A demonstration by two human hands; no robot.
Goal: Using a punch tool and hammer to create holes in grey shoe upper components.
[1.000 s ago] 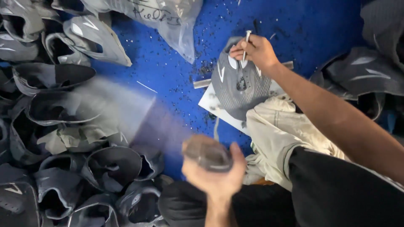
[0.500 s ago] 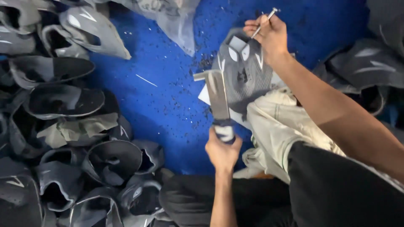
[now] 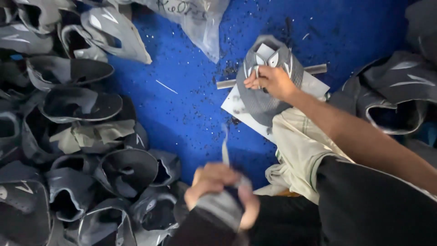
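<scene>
Seen from the head camera, the right hand [image 3: 271,82] rests on a grey shoe upper [image 3: 268,77] that lies on a white sheet [image 3: 246,111], just above the person's knee in beige trousers [image 3: 302,150]. The fingers of this hand are curled, and its grip pinches a thin, pale tool [image 3: 257,75] against the top of the upper, near the white patches sewn onto it. A grey metal rod [image 3: 273,76] lies across the blue floor [image 3: 191,105] and passes under the upper, showing at both sides of it.

Lower in the same view, the left hand [image 3: 221,191] is blurred. Its grip is closed around a second grey piece [image 3: 218,209], bunched in the fist close to the body; a thin pale strip [image 3: 224,150] stands up from the hand. Whether the strip is part of the piece cannot be told through the blur.

To the left, a heap of dark grey shoe uppers [image 3: 73,136] covers the floor, most lying with their openings up. More dark uppers [image 3: 391,95] lie at the right edge. A clear plastic bag [image 3: 195,23] lies at the top of the view. Small dark scraps are scattered over the blue floor between the heap and the white sheet.
</scene>
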